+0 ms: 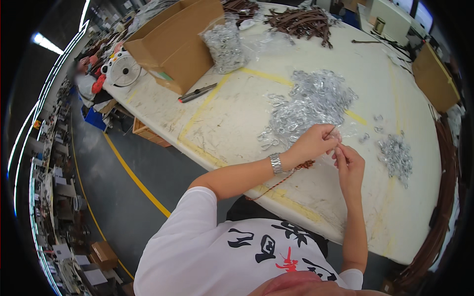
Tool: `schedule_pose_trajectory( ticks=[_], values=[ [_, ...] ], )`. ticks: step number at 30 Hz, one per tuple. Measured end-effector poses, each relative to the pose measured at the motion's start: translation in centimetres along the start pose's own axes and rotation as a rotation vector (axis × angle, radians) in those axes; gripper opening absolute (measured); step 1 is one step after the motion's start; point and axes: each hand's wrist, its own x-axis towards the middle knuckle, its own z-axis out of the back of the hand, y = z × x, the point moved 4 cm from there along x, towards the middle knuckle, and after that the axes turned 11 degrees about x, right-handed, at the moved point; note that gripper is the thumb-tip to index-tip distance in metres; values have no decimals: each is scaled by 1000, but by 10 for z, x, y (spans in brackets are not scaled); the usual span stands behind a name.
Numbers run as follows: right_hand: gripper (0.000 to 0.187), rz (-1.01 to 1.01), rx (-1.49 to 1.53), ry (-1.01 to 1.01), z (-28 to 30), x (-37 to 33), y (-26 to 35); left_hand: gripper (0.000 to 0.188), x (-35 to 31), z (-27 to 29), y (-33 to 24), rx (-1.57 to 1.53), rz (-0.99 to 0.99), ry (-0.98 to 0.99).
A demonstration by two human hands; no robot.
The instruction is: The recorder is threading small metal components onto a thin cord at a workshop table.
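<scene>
Over the near part of the table, my left hand and my right hand meet with fingers pinched together. What they hold is too small to make out; a clear, plastic-like glint shows beside the fingertips. Under my left wrist lies a reddish-brown twisted cord, its bunched end near the hand and its other end at the table's edge. Just beyond my hands spreads a heap of small metal clasps in clear plastic. A smaller pile of metal clasps sits right of my right hand.
A large open cardboard box stands at the far left beside a clear bag of metal pieces. A box cutter lies before it. Brown straps are heaped at the back; more straps hang along the right edge. Another person sits far left.
</scene>
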Motion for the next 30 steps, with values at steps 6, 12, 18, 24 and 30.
schedule_pose_trajectory(
  ticks=[6,12,18,24,30],
  values=[
    [15,21,-87,12,1,2,1,15,-5,5,-9,95,154,79],
    [19,-75,-17,-25,0,1,-2,12,-5,1,-11,102,147,-41],
    [14,385,-535,-86,-10,-5,20,12,-2,-1,-1,12,144,-84],
    [6,287,-394,-16,1,-3,7,13,0,-5,-2,10,148,-75],
    [14,235,-261,-47,9,1,9,16,2,9,-4,-64,252,-34]
  ],
)
